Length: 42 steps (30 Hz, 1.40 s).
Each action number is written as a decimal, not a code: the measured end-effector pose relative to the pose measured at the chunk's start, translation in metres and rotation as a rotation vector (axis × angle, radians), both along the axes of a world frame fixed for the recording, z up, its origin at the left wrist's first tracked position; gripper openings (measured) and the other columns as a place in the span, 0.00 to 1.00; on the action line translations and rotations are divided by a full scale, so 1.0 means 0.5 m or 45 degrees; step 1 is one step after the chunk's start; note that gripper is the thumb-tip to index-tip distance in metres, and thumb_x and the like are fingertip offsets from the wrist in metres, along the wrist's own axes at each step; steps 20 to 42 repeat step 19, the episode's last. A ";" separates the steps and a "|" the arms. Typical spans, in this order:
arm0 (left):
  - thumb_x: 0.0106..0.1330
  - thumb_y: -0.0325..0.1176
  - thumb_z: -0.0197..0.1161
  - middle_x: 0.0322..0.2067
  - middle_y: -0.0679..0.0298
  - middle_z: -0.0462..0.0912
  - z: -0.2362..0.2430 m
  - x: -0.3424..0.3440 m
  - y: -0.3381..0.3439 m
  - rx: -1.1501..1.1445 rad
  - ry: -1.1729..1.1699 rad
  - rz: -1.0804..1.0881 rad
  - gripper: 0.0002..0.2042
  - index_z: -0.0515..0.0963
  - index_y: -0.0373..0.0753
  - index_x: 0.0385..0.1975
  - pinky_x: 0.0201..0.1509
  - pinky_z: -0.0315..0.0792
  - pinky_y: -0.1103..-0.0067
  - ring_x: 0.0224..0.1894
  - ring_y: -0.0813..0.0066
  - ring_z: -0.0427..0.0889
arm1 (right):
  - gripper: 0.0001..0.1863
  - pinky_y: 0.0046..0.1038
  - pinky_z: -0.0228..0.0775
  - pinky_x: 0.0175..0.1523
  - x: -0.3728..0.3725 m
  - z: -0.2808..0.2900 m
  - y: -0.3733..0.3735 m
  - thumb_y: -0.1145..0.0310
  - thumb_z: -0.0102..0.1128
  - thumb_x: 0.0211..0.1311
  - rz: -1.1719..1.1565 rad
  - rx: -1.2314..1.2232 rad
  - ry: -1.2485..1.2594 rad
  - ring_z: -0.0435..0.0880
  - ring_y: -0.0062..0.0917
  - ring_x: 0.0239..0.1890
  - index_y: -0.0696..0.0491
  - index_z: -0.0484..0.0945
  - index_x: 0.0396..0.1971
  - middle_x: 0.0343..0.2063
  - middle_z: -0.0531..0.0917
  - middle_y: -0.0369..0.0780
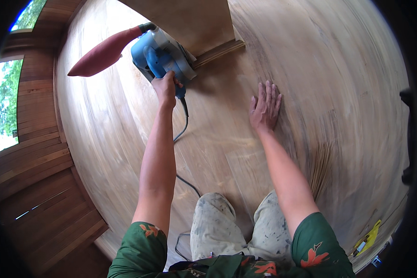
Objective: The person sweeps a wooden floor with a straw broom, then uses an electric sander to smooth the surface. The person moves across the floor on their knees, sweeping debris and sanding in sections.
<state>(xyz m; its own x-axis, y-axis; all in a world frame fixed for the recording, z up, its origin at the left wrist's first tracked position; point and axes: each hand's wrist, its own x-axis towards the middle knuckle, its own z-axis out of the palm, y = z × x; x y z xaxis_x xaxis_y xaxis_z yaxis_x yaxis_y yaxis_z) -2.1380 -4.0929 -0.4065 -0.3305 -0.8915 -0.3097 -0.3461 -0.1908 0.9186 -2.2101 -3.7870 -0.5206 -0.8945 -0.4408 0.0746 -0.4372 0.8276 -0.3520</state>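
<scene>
My left hand (166,88) is wrapped round the rear handle of a blue belt sander (143,51). The sander sits on the wooden floor (217,134), its side close against the base trim of a wooden post or box. A long red dust bag (107,52) sticks out from its top toward the left. From the handle a dark power cord (186,123) runs back over the floor, passing beside my left knee. My right hand (266,106) lies flat on the boards with fingers stretched forward, holding nothing. The sander's underside is hidden.
The wooden post or box (194,23) rises at the top, with trim strips (220,52) at its foot. A bundle of thin sticks, like a broom (322,164), lies beside my right forearm. A yellow item (368,237) lies lower right. A plank wall (37,111) with windows stands left.
</scene>
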 end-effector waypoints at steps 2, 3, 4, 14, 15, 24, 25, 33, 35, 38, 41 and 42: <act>0.62 0.28 0.62 0.17 0.61 0.76 -0.001 0.009 0.004 0.007 -0.016 0.002 0.08 0.75 0.33 0.23 0.25 0.75 0.71 0.16 0.68 0.78 | 0.32 0.53 0.39 0.83 0.025 0.004 0.034 0.55 0.51 0.76 0.045 -0.004 -0.020 0.52 0.40 0.82 0.49 0.64 0.76 0.79 0.60 0.42; 0.62 0.28 0.62 0.17 0.61 0.77 0.002 0.011 0.006 0.005 -0.023 -0.002 0.08 0.75 0.33 0.23 0.25 0.75 0.70 0.16 0.67 0.78 | 0.32 0.52 0.40 0.83 0.037 0.011 0.051 0.55 0.51 0.76 0.058 -0.008 -0.032 0.52 0.40 0.82 0.49 0.64 0.76 0.79 0.59 0.42; 0.62 0.28 0.62 0.17 0.61 0.77 0.001 0.016 0.009 0.003 -0.002 -0.007 0.08 0.75 0.33 0.23 0.25 0.75 0.70 0.16 0.67 0.78 | 0.32 0.52 0.40 0.83 0.048 0.013 0.064 0.55 0.52 0.76 0.068 -0.004 -0.056 0.52 0.40 0.82 0.49 0.64 0.76 0.79 0.59 0.42; 0.62 0.28 0.62 0.17 0.61 0.76 -0.005 0.056 0.033 0.016 0.002 -0.030 0.07 0.75 0.34 0.24 0.24 0.75 0.72 0.16 0.68 0.79 | 0.32 0.52 0.42 0.83 0.067 0.010 0.072 0.57 0.53 0.75 0.048 -0.021 -0.002 0.54 0.39 0.82 0.48 0.65 0.76 0.79 0.61 0.42; 0.62 0.27 0.62 0.17 0.61 0.76 -0.006 0.056 0.041 0.011 -0.003 -0.032 0.06 0.75 0.34 0.25 0.24 0.75 0.72 0.16 0.68 0.79 | 0.32 0.52 0.42 0.83 0.066 0.010 0.072 0.56 0.52 0.75 0.046 -0.015 -0.008 0.54 0.39 0.82 0.48 0.65 0.76 0.79 0.61 0.42; 0.61 0.28 0.62 0.17 0.61 0.77 0.001 0.064 0.076 0.001 -0.012 -0.058 0.06 0.75 0.35 0.24 0.25 0.75 0.72 0.17 0.68 0.79 | 0.32 0.52 0.40 0.83 0.065 0.014 0.070 0.55 0.52 0.75 0.034 -0.020 0.006 0.53 0.39 0.82 0.48 0.65 0.76 0.79 0.60 0.42; 0.61 0.28 0.62 0.17 0.61 0.77 0.001 0.064 0.076 0.001 -0.012 -0.058 0.06 0.75 0.35 0.24 0.25 0.75 0.72 0.17 0.68 0.79 | 0.32 0.52 0.40 0.83 0.065 0.014 0.070 0.55 0.52 0.75 0.034 -0.020 0.006 0.53 0.39 0.82 0.48 0.65 0.76 0.79 0.60 0.42; 0.61 0.28 0.62 0.17 0.61 0.77 0.001 0.064 0.076 0.001 -0.012 -0.058 0.06 0.75 0.35 0.24 0.25 0.75 0.72 0.17 0.68 0.79 | 0.32 0.52 0.40 0.83 0.065 0.014 0.070 0.55 0.52 0.75 0.034 -0.020 0.006 0.53 0.39 0.82 0.48 0.65 0.76 0.79 0.60 0.42; 0.61 0.28 0.62 0.17 0.61 0.77 0.001 0.064 0.076 0.001 -0.012 -0.058 0.06 0.75 0.35 0.24 0.25 0.75 0.72 0.17 0.68 0.79 | 0.32 0.52 0.40 0.83 0.065 0.014 0.070 0.55 0.52 0.75 0.034 -0.020 0.006 0.53 0.39 0.82 0.48 0.65 0.76 0.79 0.60 0.42; 0.61 0.28 0.62 0.17 0.61 0.77 0.001 0.064 0.076 0.001 -0.012 -0.058 0.06 0.75 0.35 0.24 0.25 0.75 0.72 0.17 0.68 0.79 | 0.32 0.52 0.40 0.83 0.065 0.014 0.070 0.55 0.52 0.75 0.034 -0.020 0.006 0.53 0.39 0.82 0.48 0.65 0.76 0.79 0.60 0.42; 0.61 0.28 0.62 0.17 0.61 0.77 0.001 0.064 0.076 0.001 -0.012 -0.058 0.06 0.75 0.35 0.24 0.25 0.75 0.72 0.17 0.68 0.79 | 0.32 0.52 0.40 0.83 0.065 0.014 0.070 0.55 0.52 0.75 0.034 -0.020 0.006 0.53 0.39 0.82 0.48 0.65 0.76 0.79 0.60 0.42; 0.61 0.28 0.62 0.17 0.61 0.77 0.001 0.064 0.076 0.001 -0.012 -0.058 0.06 0.75 0.35 0.24 0.25 0.75 0.72 0.17 0.68 0.79 | 0.32 0.52 0.40 0.83 0.065 0.014 0.070 0.55 0.52 0.75 0.034 -0.020 0.006 0.53 0.39 0.82 0.48 0.65 0.76 0.79 0.60 0.42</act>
